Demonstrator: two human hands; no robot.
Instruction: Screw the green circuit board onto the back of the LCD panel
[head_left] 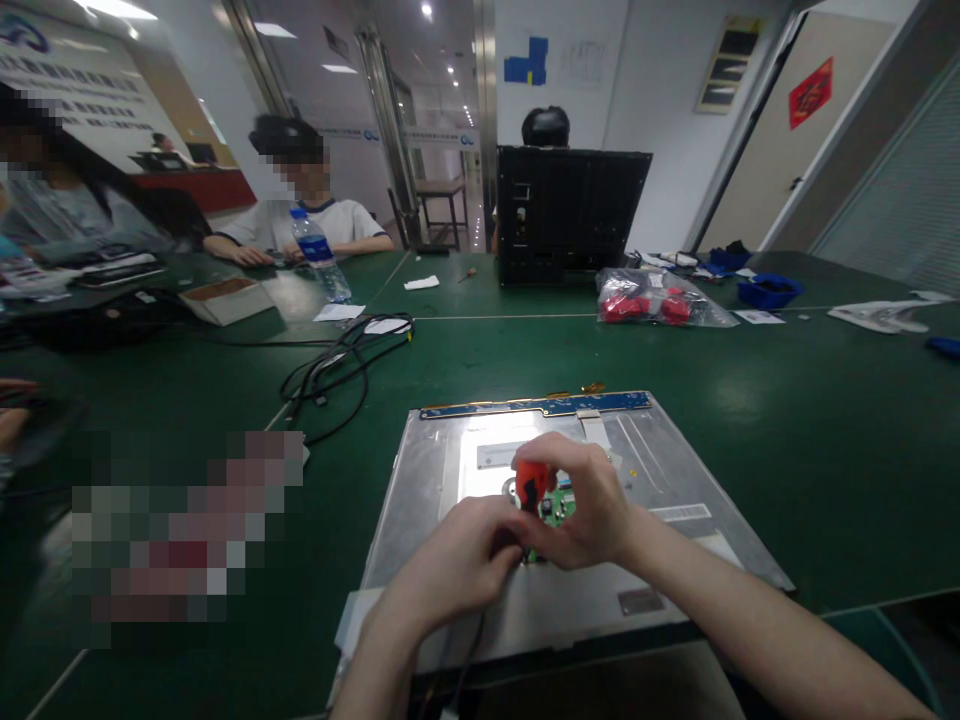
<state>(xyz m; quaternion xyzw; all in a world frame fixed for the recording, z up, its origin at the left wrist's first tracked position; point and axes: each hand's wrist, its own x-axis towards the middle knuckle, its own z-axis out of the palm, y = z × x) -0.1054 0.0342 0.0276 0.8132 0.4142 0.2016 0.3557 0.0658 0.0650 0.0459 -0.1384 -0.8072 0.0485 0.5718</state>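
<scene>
A flat silver display panel (420, 490) lies on the table before me, with a narrow blue circuit strip (510, 408) along its far edge. My right hand (596, 500) grips a screwdriver (531, 482) by its red and black handle, held upright over a small green circuit board (559, 508) at the panel's middle. Close against it, my left hand (469, 550) has its fingers curled together at the board's near side; what they pinch, if anything, is hidden. The screwdriver's tip is covered by my hands. A thin dark cable (474, 645) runs down from below my left hand.
Black cables (352, 350) lie coiled on the green table (465, 350), left of centre. A water bottle (319, 258) and an open box (227, 300) stand farther back. Opposite are a black monitor housing (570, 215) and a plastic bag with red items (660, 300). Other people sit around the table.
</scene>
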